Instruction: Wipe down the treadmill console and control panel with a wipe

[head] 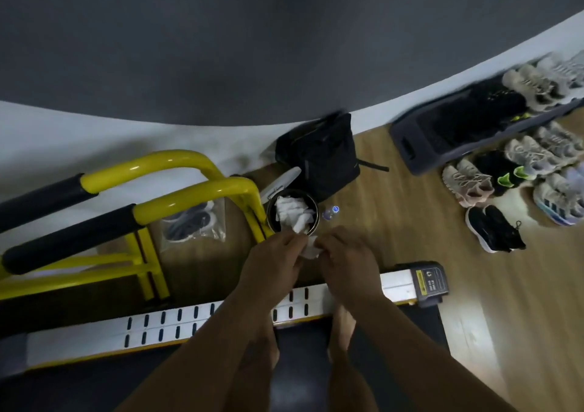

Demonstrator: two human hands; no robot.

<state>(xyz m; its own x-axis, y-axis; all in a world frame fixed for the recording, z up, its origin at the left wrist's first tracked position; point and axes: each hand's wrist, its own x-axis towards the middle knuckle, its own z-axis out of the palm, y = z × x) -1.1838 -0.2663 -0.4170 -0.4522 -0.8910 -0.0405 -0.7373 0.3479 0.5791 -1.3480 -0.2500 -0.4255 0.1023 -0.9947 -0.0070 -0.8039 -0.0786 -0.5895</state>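
Note:
A crumpled white wipe [311, 247] is held between both hands just above the floor beside the treadmill. My left hand [275, 260] pinches its left side and my right hand [346, 261] pinches its right side. Right behind the hands stands a small dark bin [272, 218] holding several crumpled white wipes [294, 211]. The treadmill's white slotted side rail [158, 326] and black belt [303, 364] run under my arms. Its yellow handrails [196, 162] with black grips rise at the left. The console and control panel are out of view.
A black bag [325, 155] leans on the wall behind the bin, with a small clear bottle [331, 213] on the wooden floor beside it. A plastic bag with shoes [192, 220] lies under the handrail. A shoe rack [474, 120] and several loose shoes [493, 228] fill the right side.

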